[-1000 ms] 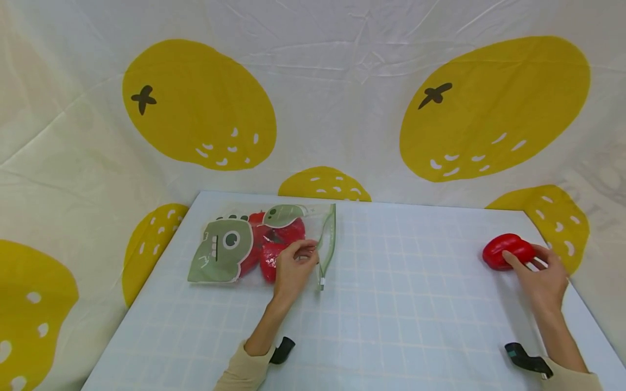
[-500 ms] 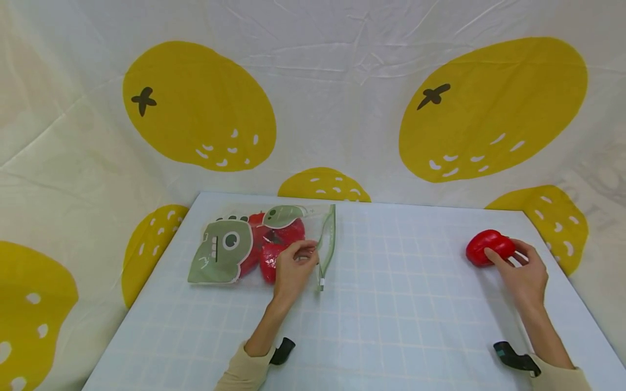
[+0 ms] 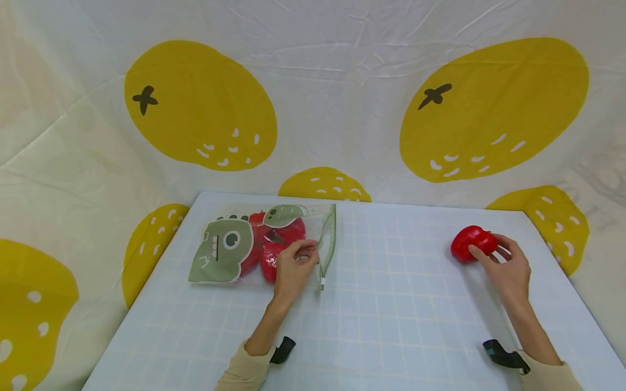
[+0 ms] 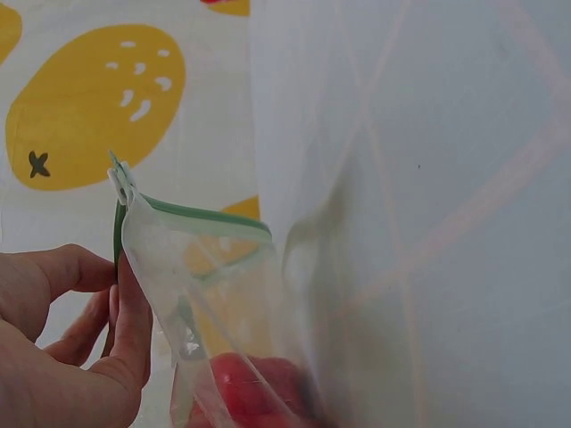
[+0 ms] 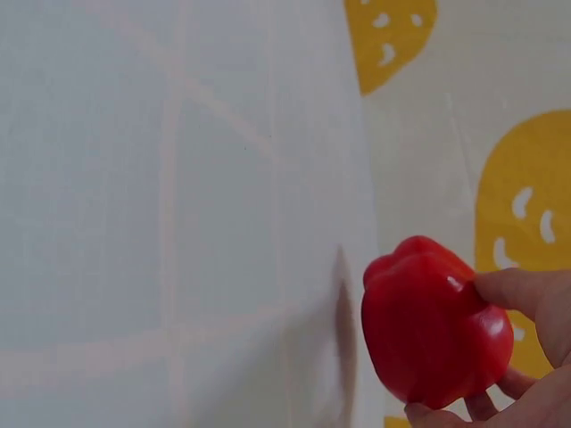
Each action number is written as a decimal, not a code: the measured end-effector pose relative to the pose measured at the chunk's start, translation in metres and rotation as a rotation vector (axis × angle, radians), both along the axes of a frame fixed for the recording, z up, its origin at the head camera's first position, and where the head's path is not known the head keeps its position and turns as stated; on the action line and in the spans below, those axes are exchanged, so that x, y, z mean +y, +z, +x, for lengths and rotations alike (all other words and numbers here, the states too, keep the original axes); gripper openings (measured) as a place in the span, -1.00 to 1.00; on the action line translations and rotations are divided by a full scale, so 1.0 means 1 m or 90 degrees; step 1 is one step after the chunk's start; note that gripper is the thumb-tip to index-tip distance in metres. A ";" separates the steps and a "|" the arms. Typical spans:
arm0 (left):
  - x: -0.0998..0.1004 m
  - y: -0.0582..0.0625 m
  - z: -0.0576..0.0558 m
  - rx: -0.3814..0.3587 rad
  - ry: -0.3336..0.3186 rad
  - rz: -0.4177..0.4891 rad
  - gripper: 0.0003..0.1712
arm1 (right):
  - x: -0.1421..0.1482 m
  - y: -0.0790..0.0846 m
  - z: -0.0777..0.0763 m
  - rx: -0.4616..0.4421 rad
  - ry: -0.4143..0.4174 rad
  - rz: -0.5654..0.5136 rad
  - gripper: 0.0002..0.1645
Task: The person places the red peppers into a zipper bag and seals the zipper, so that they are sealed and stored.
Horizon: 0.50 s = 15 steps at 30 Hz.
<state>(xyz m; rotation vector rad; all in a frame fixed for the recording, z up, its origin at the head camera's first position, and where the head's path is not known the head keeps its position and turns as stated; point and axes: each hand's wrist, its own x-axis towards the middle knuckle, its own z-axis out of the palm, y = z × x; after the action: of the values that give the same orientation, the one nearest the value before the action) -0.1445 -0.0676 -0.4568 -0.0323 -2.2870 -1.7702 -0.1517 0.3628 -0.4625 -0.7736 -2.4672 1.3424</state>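
A clear zip bag (image 3: 215,266) with a green dinosaur print lies on the left of the table, its green-edged mouth facing right. Several red items show inside it, one of them a glossy red lump (image 3: 270,262) near the mouth. My left hand (image 3: 294,269) pinches the edge of the bag's mouth; in the left wrist view the zip slider (image 4: 123,181) sits above the fingers and the mouth gapes. On the right, my right hand (image 3: 508,271) holds a red bell pepper (image 3: 470,244) between thumb and fingers, raised over the table with a shadow below.
The table (image 3: 391,304) has a pale blue cloth with white grid lines. Behind it hangs a white curtain (image 3: 337,108) printed with large yellow fruits. A dark wrist device (image 3: 505,357) sits by each sleeve.
My right hand has carried the bell pepper leftward and slightly away from me, off the table's right side. The left hand and the bag have stayed in place.
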 end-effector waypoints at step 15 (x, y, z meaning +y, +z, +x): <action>-0.001 -0.001 -0.001 0.019 -0.011 0.017 -0.78 | -0.034 0.004 -0.002 0.045 0.072 0.015 -0.10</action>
<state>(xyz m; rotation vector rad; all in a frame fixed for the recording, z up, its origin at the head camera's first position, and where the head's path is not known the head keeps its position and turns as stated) -0.1453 -0.0682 -0.4574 -0.0737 -2.2485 -1.7976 -0.1542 0.3285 -0.4580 -0.5779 -2.5000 1.3506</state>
